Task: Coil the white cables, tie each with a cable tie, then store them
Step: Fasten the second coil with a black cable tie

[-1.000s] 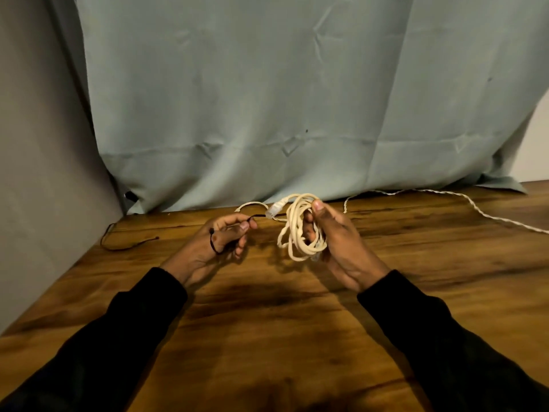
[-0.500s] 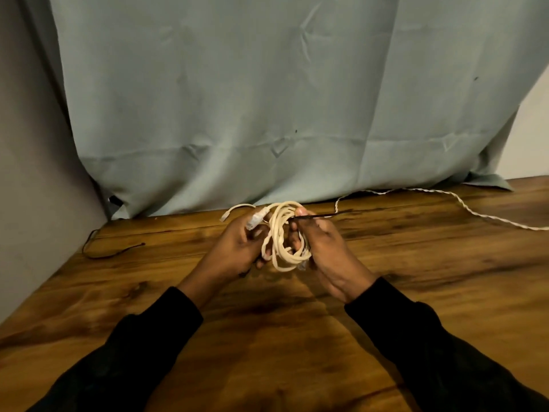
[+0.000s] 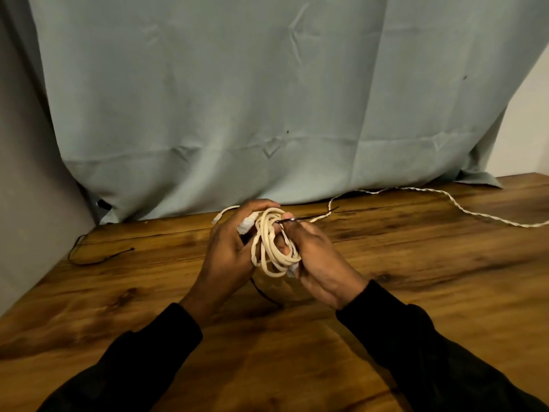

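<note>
Light, springy coiled white cable (image 3: 271, 248) is gripped by left hand (image 3: 230, 257); black cable tie (image 3: 309, 217) is pinched by right hand (image 3: 320, 263), best cinched mid-bundle.

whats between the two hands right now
In the head view, the coiled white cable sits between the left hand and right hand, with a thin black cable tie poking out.

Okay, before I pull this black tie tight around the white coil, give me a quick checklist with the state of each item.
1. Coil gathered in loops: ok.
2. Left hand has a grip on the coil: ok.
3. Right hand pinches the tie by the coil's top: ok.
4. Tie's tail pokes out to the right: ok.
5. Tie threaded through its head: cannot tell.
6. Second cable lies uncoiled on the table: not ok yet.
</note>
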